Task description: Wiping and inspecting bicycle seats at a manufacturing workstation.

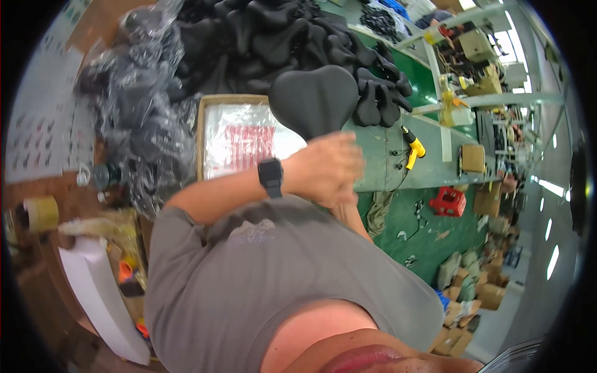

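Observation:
A black bicycle saddle (314,98) lies at the middle of the bench, its wide end away from me and its narrow nose toward my hands. My left hand (324,166), with a black watch on the wrist, reaches across to the nose and covers its tip. Motion smears its fingers, so their grip is unclear. Close under it is my right hand (341,198), mostly hidden behind the left, fingers out of sight. Beside the saddle, a shallow cardboard box (202,133) holds clear plastic with red print.
Many black saddles (273,40) are heaped at the back of the green bench (373,165). Clear plastic wrap (143,93) covers dark items at the left. A yellow-and-black heat gun (413,149) lies on the right, its cord trailing. A red stool (448,202) stands on the floor.

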`<control>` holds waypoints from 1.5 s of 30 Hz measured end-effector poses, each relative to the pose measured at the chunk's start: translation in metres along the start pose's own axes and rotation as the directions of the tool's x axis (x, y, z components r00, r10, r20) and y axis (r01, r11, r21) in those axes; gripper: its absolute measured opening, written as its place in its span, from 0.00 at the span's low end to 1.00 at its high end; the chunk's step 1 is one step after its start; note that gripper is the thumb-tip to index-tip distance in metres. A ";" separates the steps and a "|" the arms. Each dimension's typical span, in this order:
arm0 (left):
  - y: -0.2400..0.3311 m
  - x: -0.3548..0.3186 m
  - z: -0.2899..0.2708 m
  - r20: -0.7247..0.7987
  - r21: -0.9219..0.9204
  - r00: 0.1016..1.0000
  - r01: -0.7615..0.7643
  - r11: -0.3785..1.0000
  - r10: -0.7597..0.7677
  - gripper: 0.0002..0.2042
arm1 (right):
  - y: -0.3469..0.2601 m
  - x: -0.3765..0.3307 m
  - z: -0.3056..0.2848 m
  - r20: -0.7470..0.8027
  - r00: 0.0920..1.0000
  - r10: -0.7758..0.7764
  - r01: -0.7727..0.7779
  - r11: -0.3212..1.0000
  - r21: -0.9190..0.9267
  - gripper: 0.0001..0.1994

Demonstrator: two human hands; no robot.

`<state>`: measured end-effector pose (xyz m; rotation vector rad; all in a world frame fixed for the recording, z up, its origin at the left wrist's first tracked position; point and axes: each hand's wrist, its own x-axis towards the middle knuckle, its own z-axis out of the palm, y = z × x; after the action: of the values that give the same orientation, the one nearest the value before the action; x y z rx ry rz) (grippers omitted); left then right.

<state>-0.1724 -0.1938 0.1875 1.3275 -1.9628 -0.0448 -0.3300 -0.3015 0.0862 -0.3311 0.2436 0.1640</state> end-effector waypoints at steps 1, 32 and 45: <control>-0.008 -0.001 -0.016 -0.074 0.194 0.996 0.054 0.980 -0.040 0.23 | 0.009 -0.004 -0.010 0.201 0.977 0.065 -0.053 0.997 -0.062 0.42; -0.124 -0.126 0.249 -0.147 0.036 0.472 0.881 0.473 -0.869 0.15 | 0.051 -0.109 -0.044 -0.645 0.487 -0.589 0.013 0.743 -0.669 0.15; -0.012 -0.164 0.123 -0.106 -0.134 0.678 0.715 0.686 -0.727 0.09 | 0.039 0.003 -0.026 -0.376 0.917 -0.132 -0.050 0.898 -0.438 0.28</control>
<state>-0.2073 -0.1114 0.0023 1.9163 -1.1766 -0.3924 -0.3399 -0.2731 0.0499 -0.8265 0.6077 0.1059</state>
